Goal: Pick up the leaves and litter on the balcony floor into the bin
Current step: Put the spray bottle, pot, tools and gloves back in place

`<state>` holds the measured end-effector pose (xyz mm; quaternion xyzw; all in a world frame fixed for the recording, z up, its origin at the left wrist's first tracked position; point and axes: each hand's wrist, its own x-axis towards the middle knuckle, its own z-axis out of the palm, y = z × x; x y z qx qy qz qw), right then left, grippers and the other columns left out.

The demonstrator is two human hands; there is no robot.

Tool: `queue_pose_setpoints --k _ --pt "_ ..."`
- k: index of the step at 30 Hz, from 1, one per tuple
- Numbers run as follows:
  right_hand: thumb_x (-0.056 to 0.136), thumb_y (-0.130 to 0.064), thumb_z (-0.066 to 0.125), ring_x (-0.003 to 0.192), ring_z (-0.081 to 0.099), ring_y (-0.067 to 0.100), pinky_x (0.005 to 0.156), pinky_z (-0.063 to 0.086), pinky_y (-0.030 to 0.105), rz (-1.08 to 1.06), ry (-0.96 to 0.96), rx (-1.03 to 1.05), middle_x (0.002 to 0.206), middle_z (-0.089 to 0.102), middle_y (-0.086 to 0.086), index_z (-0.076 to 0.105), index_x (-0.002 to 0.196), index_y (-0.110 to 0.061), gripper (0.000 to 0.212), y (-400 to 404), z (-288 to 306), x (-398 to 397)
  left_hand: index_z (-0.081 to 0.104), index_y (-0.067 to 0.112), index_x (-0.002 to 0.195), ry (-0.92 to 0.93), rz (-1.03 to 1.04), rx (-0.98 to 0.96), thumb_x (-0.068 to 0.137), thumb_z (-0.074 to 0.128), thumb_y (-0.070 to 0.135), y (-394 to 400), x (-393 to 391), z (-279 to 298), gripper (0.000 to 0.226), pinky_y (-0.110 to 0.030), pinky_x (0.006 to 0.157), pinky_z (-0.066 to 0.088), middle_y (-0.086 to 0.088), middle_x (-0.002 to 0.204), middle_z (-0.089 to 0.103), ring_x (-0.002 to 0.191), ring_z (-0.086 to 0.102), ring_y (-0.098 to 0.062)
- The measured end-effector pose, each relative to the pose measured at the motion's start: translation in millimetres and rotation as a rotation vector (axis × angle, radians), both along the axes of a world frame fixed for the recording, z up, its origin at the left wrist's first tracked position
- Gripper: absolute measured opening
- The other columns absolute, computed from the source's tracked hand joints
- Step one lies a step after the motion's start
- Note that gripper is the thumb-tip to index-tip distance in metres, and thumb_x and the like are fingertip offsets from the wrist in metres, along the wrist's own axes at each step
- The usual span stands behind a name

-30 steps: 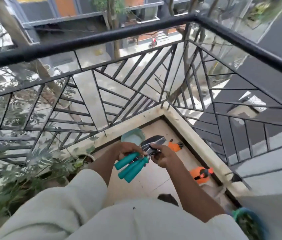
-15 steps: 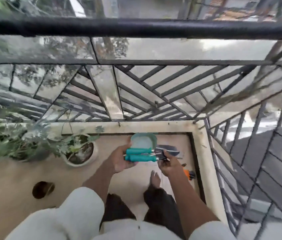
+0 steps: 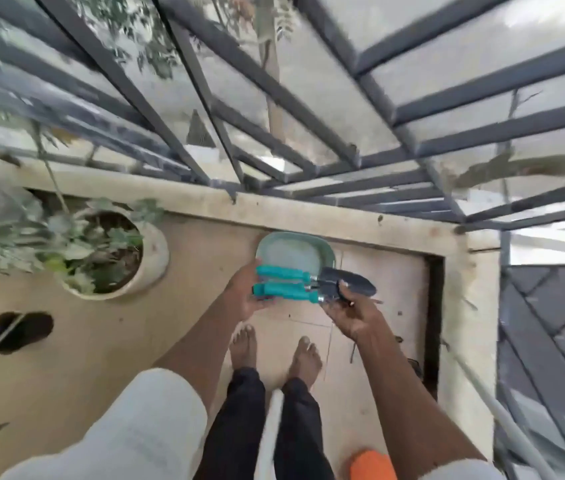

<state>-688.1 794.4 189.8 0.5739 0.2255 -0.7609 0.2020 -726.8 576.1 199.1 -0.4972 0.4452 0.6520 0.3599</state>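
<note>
A set of garden hand tools (image 3: 284, 289) with teal handles and dark metal heads lies level between my hands. My left hand (image 3: 241, 301) grips the handle ends. My right hand (image 3: 350, 317) holds the metal heads from below, thumb on top. Right under the tools, a teal bin (image 3: 326, 251) sits on the tiled floor against the balcony kerb, its inside looking pale. A few small dark bits of litter (image 3: 399, 339) lie on the tiles near the right kerb.
A potted plant (image 3: 156, 261) sits in a wooden board with a round hole (image 3: 19, 330) at the left. The black railing (image 3: 309, 98) fences the front and right. My bare feet (image 3: 305, 358) stand on the tiles. An orange object (image 3: 373, 465) lies bottom right.
My head has tilted further down and the view has swung left, so the floor and my feet show. Both hands keep hold of the tools, which turned from slanted to level.
</note>
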Motion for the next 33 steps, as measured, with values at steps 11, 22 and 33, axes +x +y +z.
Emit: queue_pose_setpoints --k 11,22,33 --pt "0.096 0.008 0.048 0.058 0.069 0.017 0.071 0.059 0.037 0.055 0.151 0.230 0.069 0.073 0.003 0.060 0.094 -0.010 0.021 -49 -206 -47 0.060 0.011 0.113 0.276 -0.425 -0.643 0.091 0.058 0.022 -6 -6 -201 0.025 -0.030 0.081 0.045 -0.004 0.110 0.064 0.097 0.060 -0.023" --pt "0.097 0.010 0.045 0.082 0.063 0.022 0.083 0.057 0.035 0.081 -0.020 0.148 0.093 0.063 0.012 0.057 0.101 -0.005 0.020 -53 -280 -52 0.051 0.022 0.122 0.370 -0.692 -0.834 0.085 0.047 0.005 -5 -7 -243 0.040 -0.033 0.075 0.048 -0.007 0.105 0.065 0.093 0.061 -0.028" --pt "0.093 0.017 0.041 0.123 0.055 0.031 0.101 0.049 0.039 0.253 -0.123 0.303 0.111 0.057 0.017 0.052 0.127 0.006 0.038 -61 -266 -60 0.044 0.029 0.131 0.338 -0.898 -0.744 0.084 0.054 0.016 -14 -4 -244 0.050 -0.038 0.079 0.055 0.003 0.115 0.059 0.095 0.061 -0.021"
